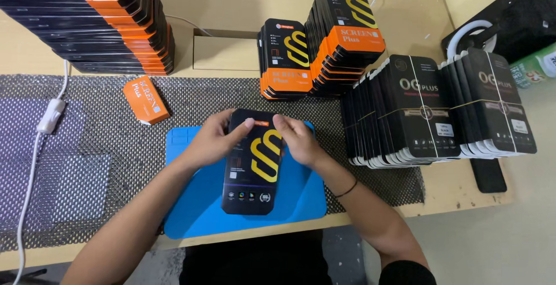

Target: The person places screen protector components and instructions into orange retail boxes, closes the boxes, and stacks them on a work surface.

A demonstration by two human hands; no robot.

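A flat black box [253, 163] w/ a yellow looped mark is held at its upper end by both hands, over a blue mat [197, 204]. The box's lower end lies on or just above the mat; which one cannot be told. The left hand [211, 140] is clamped on the box's upper left edge, thumb laid across the top face. The right hand [298, 140] is closed on the upper right edge, fingertips curled at the top corner, where a small orange strip is seen. A thin dark band is worn on the right wrist.

The mat is set on black mesh matting [87, 146] covering the tabletop. A loose orange sleeve [146, 101] is left on the mesh, up-left of the hands. Stacks of black-and-orange boxes [321, 47] are stood behind the mat, w/ another stack [98, 21] at far left. Rows of black boxes w/ white edges [440, 108] are leaned at right. A white cable w/ inline switch [49, 117] is run down the left side.
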